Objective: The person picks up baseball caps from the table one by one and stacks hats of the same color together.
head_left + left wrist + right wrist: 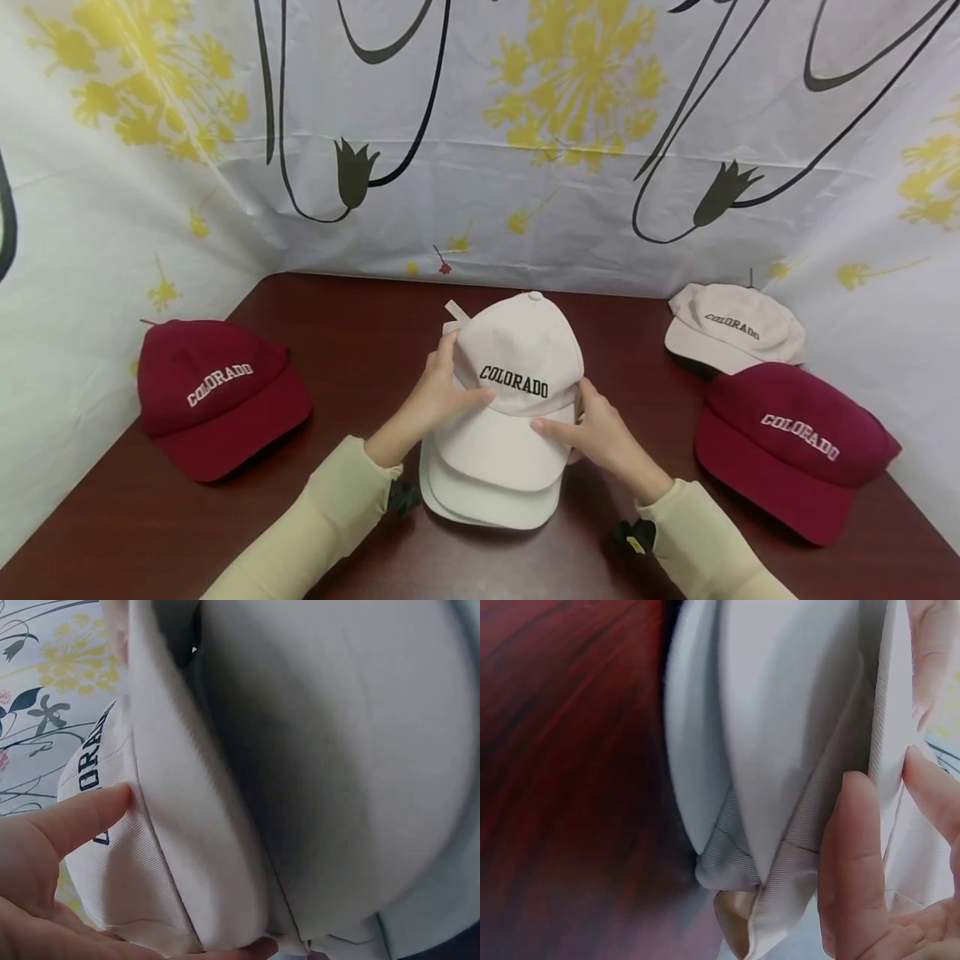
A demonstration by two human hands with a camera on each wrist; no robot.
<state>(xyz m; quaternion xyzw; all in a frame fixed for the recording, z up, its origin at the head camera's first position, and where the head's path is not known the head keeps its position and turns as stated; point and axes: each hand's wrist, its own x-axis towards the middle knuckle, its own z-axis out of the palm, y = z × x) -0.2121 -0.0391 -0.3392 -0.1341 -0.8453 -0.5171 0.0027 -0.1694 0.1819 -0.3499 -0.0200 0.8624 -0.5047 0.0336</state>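
A white baseball cap (525, 342) with dark COLORADO lettering is held between both hands at the middle of the table. My left hand (450, 387) grips its left side, the thumb lying across the front by the lettering and the other fingers around the edge, as the left wrist view also shows. On the opposite side my right hand (600, 429) pinches the brim (889, 712), thumb on top and fingers beneath. More white caps (491, 508) sit directly under it, their brims showing below and their crowns mostly hidden.
One dark red cap (217, 392) lies at the left of the brown table (352, 308). Another red cap (795, 442) sits at the right, overlapping a white cap (738, 325) behind it. A flower-patterned cloth (480, 217) encloses the back and sides.
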